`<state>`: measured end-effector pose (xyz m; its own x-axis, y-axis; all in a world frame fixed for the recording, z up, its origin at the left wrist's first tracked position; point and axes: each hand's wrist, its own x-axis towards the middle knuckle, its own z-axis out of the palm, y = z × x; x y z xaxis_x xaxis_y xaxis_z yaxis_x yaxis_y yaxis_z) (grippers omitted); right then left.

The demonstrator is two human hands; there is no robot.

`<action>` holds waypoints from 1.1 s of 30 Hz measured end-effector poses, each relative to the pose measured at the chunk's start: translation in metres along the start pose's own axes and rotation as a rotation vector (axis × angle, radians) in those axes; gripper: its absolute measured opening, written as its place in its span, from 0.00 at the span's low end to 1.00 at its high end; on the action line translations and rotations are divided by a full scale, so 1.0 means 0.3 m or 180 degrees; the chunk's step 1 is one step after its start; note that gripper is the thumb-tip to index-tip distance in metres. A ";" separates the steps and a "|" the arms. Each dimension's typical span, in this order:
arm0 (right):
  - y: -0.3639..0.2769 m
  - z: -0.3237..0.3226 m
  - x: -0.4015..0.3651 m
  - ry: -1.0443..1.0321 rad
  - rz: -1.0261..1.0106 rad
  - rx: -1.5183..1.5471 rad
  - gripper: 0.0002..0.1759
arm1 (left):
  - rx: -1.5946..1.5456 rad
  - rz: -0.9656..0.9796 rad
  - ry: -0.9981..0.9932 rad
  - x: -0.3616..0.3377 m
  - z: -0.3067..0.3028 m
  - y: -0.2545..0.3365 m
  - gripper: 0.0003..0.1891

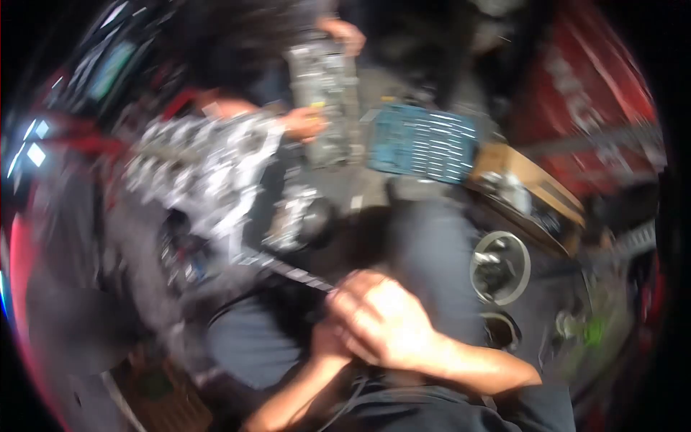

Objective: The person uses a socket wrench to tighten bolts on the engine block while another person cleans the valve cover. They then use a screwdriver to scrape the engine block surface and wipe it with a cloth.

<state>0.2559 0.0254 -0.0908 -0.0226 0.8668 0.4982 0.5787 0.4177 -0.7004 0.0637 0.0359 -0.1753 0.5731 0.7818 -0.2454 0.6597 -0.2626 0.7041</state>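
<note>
Both my hands are closed round the near end of a long-handled wrench [296,273], whose exact type is blurred. My right hand [385,320] lies on top, and my left hand [329,340] is below it, partly covered. The shaft slants away to the left, its far end at the lower edge of a silvery metal engine part [205,162] with a row of round shapes. Blur hides whether the wrench is seated on a bolt there.
Another person's hands [306,124] touch a long metal engine part [324,86] at the back. A blue tool case [383,147] with rows of shiny pieces, a cardboard box [536,180] and a round white-rimmed container [527,270] lie to the right. A red panel [576,93] stands behind.
</note>
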 end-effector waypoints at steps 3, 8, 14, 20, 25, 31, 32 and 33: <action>0.012 0.147 0.041 -0.0293 0.0913 0.0106 0.24 | 0.0085 -0.0411 -0.0123 -0.019 0.021 -0.058 0.19; 0.060 0.238 -0.015 -0.0788 0.1727 0.0681 0.14 | -0.0368 -0.0334 0.0320 -0.014 -0.030 0.016 0.17; 0.050 0.273 0.023 -0.0494 0.1515 0.0050 0.12 | -0.0667 -0.0222 0.0051 -0.028 0.062 -0.092 0.12; 0.084 0.290 0.014 -0.0651 0.1061 -0.0628 0.16 | -0.0556 -0.0126 0.0316 -0.020 0.031 -0.062 0.10; 0.106 0.263 0.025 -0.0735 0.1063 -0.0142 0.18 | 0.0372 0.0007 0.0083 -0.028 -0.031 -0.011 0.08; 0.097 0.186 0.040 -0.0492 0.1185 0.0345 0.26 | -0.0101 0.0276 0.0300 0.031 0.000 -0.013 0.11; 0.100 0.149 0.045 -0.0438 0.1048 0.0380 0.30 | -0.0092 0.0248 0.0310 0.030 0.008 -0.018 0.11; 0.099 0.098 0.057 -0.0363 0.0928 0.0376 0.30 | -0.0083 0.0206 0.0327 0.026 0.013 -0.024 0.12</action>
<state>0.2488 0.0607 -0.1180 0.0351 0.9765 0.2125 0.4758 0.1707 -0.8628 0.0654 0.0417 -0.1849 0.5605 0.8179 -0.1303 0.6092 -0.3006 0.7338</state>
